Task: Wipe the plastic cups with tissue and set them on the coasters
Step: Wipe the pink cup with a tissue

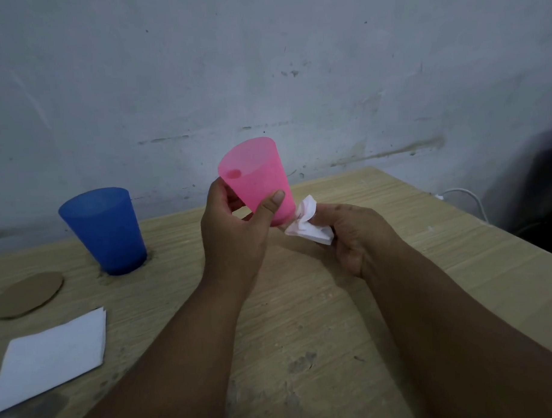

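My left hand [235, 232] grips a pink plastic cup [256, 175] above the table, tilted with its mouth up and to the left. A crumpled white tissue [308, 225] is pinched in my right hand [360, 234], and it touches the cup's base from the right. A blue plastic cup [105, 229] stands upright on the table at the left. Whether a coaster lies under it is hidden. A round brown coaster [27, 294] lies bare to its front left.
A stack of folded white tissues [51, 354] lies at the table's front left. The wooden table [303, 317] ends at its right edge, where a white cable [462, 194] runs. A grey wall stands just behind the table.
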